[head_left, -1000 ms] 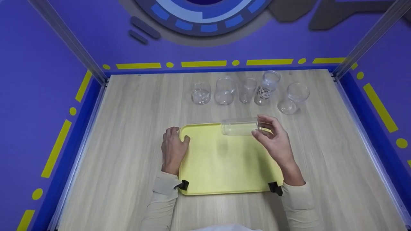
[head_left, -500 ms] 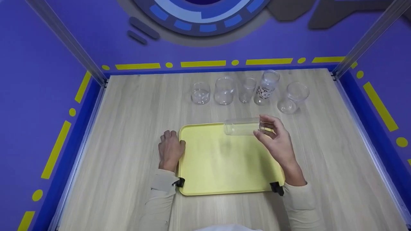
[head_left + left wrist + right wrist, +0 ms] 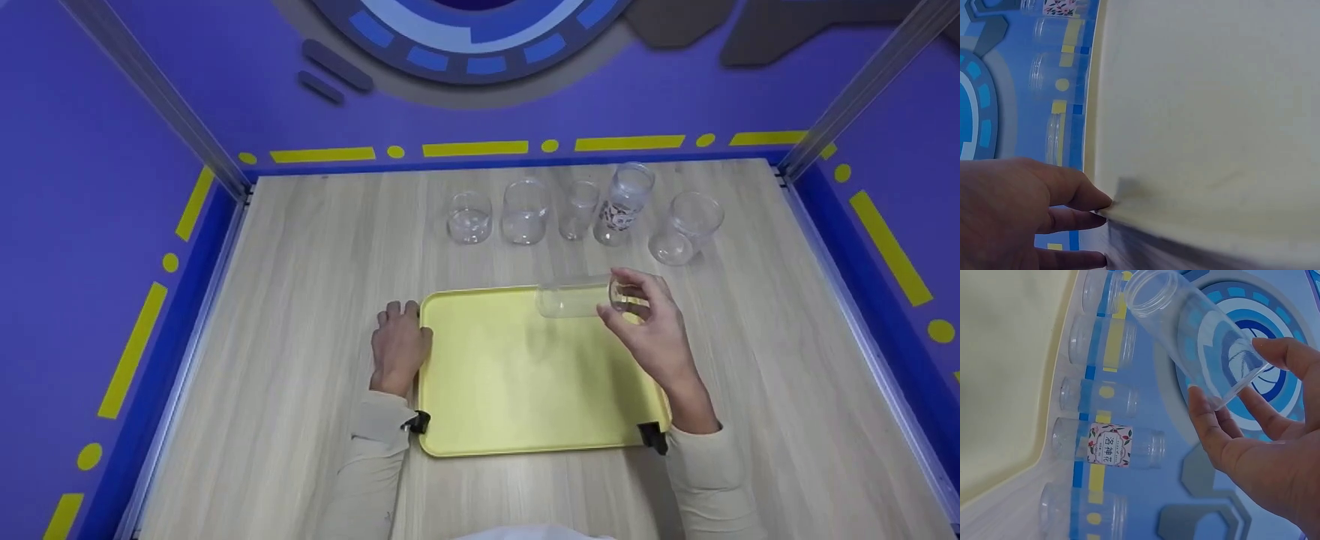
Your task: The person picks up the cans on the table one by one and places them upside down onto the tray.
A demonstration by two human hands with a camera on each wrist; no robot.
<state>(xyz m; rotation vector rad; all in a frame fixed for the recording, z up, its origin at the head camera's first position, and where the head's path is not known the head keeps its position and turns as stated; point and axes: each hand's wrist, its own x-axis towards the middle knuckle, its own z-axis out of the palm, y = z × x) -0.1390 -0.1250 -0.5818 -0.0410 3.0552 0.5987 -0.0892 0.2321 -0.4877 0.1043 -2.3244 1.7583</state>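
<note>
My right hand [image 3: 651, 322] pinches a clear jar [image 3: 570, 298] by its base end and holds it sideways over the back right of the yellow tray [image 3: 517, 390]. In the right wrist view the jar's threaded mouth points away from the fingers. The jar looks empty and has no lid. At the tray's left edge rests my left hand [image 3: 400, 346], thumb right at the rim. The left wrist view has that hand's fingertips [image 3: 1098, 203] at the tray's corner, holding nothing.
Behind the tray stands a row of clear vessels: a short jar [image 3: 469, 219], a wider jar [image 3: 526, 214], a slim one [image 3: 579, 211], a tall labelled bottle [image 3: 624, 206] and a wide one [image 3: 686, 229]. Blue walls [image 3: 135, 285] border the wooden table [image 3: 300, 315].
My right hand has shifted slightly right with the jar. The left hand has moved a little left, its thumb drawing back from over the tray to the rim.
</note>
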